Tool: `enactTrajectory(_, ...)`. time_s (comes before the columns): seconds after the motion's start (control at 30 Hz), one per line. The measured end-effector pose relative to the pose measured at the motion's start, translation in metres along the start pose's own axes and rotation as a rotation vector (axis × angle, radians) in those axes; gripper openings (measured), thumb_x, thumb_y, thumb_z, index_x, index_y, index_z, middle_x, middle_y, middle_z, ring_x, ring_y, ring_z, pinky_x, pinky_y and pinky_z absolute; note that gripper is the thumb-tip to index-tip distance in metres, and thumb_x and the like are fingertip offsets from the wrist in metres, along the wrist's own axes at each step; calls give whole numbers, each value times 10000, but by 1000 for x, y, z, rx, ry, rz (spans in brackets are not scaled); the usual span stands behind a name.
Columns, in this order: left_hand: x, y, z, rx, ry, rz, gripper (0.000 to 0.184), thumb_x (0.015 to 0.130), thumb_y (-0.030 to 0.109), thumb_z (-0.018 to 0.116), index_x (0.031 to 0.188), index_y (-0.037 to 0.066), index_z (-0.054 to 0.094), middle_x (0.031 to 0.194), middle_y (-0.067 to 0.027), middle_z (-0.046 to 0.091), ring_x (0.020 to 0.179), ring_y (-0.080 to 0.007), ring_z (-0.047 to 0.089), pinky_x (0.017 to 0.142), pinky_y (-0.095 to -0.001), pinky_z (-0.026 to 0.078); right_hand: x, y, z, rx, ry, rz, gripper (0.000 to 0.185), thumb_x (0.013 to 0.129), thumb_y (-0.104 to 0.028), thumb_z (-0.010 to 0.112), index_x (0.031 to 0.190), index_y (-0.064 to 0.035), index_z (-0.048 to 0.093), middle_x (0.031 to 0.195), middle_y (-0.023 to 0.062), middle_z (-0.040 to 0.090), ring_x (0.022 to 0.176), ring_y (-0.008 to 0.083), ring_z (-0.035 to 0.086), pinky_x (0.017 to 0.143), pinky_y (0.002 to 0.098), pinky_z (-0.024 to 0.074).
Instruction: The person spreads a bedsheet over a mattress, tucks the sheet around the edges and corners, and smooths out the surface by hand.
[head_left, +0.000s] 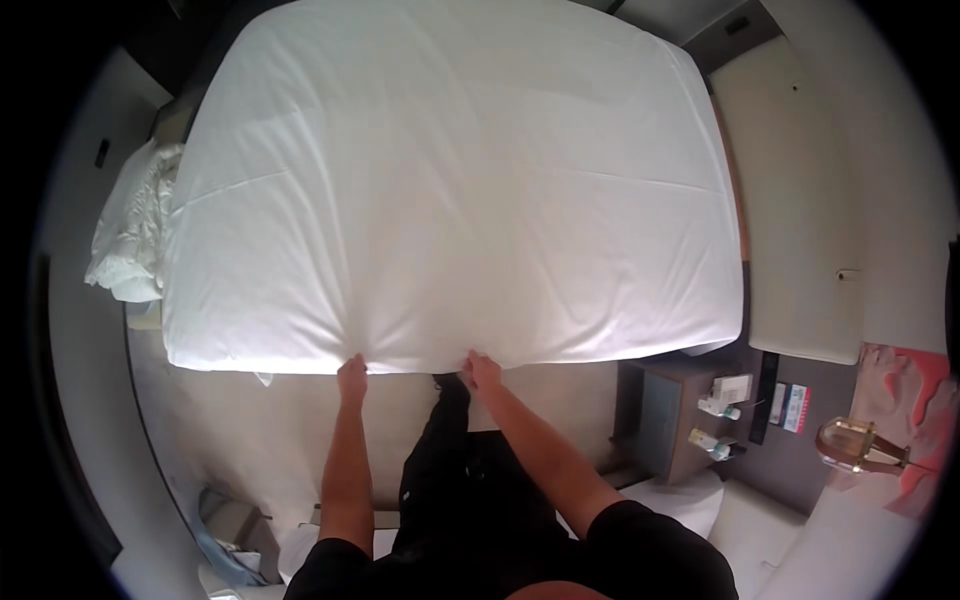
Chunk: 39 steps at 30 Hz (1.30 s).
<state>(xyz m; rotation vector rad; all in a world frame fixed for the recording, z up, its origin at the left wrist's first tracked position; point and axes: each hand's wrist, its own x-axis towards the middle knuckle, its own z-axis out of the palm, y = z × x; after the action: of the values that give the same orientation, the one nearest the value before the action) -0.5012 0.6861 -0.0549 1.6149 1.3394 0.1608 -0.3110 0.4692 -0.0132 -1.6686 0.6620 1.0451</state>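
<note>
A white bed sheet (450,190) covers the large bed in front of me, with creases fanning out from where I grip its near edge. My left hand (352,380) is closed on that edge, left of the middle. Farther right, my right hand (483,372) pinches the same edge. Both arms reach forward, and between them my dark-clothed leg (440,425) extends to the bed's near side. The fingertips are partly hidden by the cloth and the hands themselves.
A bunched white duvet (140,225) lies at the bed's left side. On the right are a padded headboard (805,200), a nightstand (690,400) with small items, and a wall lamp (855,445). White pillows (680,505) lie behind me at right; a chair (235,535) stands lower left.
</note>
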Motion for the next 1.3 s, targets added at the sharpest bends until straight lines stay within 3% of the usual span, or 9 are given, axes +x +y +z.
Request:
enactTrajectory(0.07, -6, 11, -9, 39, 15, 67, 416, 846, 301, 454, 583, -19, 501, 500, -96, 470, 480, -167, 436, 491, -335, 371, 19, 17, 1, -56, 90, -89, 291, 808, -279, 497, 622, -57, 519, 587, 71, 526, 455, 167, 439, 422, 315, 370)
enactTrajectory(0.1, -15, 14, -10, 61, 15, 92, 417, 846, 301, 449, 589, -22, 505, 506, -107, 475, 486, -176, 439, 503, -345, 374, 49, 50, -2, -431, 216, -511, 301, 771, -222, 486, 563, -5, 484, 552, 131, 495, 463, 208, 427, 458, 370, 362)
enactTrajectory(0.43, -32, 8, -25, 41, -48, 110, 343, 820, 244, 461, 559, 22, 489, 489, -51, 471, 429, -138, 438, 423, -304, 357, 3, 55, 3, -301, 460, -526, 325, 752, -234, 437, 653, 69, 501, 570, 224, 471, 492, 259, 436, 526, 421, 362)
enactTrajectory(0.53, -8, -6, -36, -295, -341, -459, 279, 800, 220, 464, 584, 45, 483, 476, -39, 464, 388, -142, 440, 359, -292, 343, 28, 75, -4, -413, 383, -591, 332, 769, -262, 435, 649, 38, 509, 543, 185, 477, 478, 236, 465, 476, 392, 374)
enactTrajectory(0.6, 5, -1, -69, -298, -258, -606, 291, 811, 284, 501, 625, 60, 495, 479, -36, 470, 357, -144, 440, 323, -270, 340, 51, 98, -1, -555, 284, -568, 354, 790, -312, 444, 637, 0, 515, 517, 138, 473, 459, 213, 471, 432, 356, 379)
enactTrajectory(0.63, 22, -16, -87, -347, -183, -578, 312, 813, 312, 511, 632, 59, 501, 482, -38, 474, 358, -142, 442, 328, -266, 347, 3, 67, 18, -116, 180, -42, 376, 810, -404, 481, 676, -55, 510, 539, 65, 462, 419, 162, 420, 369, 288, 351)
enactTrajectory(0.83, 80, -37, -211, -417, 64, -706, 369, 819, 408, 514, 672, 70, 532, 523, -15, 502, 399, -118, 460, 399, -252, 402, -82, 64, 187, 5, -280, 182, 392, 768, -484, 563, 749, -93, 542, 614, 31, 531, 460, 89, 423, 398, 242, 365)
enactTrajectory(1.0, 127, -62, -242, -526, -121, -667, 239, 796, 268, 510, 619, 108, 509, 534, 13, 485, 463, -101, 454, 517, -273, 440, -70, 78, 275, 191, 24, 152, 276, 795, -369, 564, 753, -96, 545, 621, 12, 542, 463, 86, 411, 393, 231, 355)
enactTrajectory(1.3, 134, -73, -286, -721, -114, -724, 323, 787, 277, 526, 564, 48, 476, 501, -42, 464, 330, -134, 389, 318, -242, 343, -68, 86, 292, 148, 96, 262, 249, 789, -336, 587, 705, -108, 533, 606, -5, 526, 431, 95, 378, 424, 239, 368)
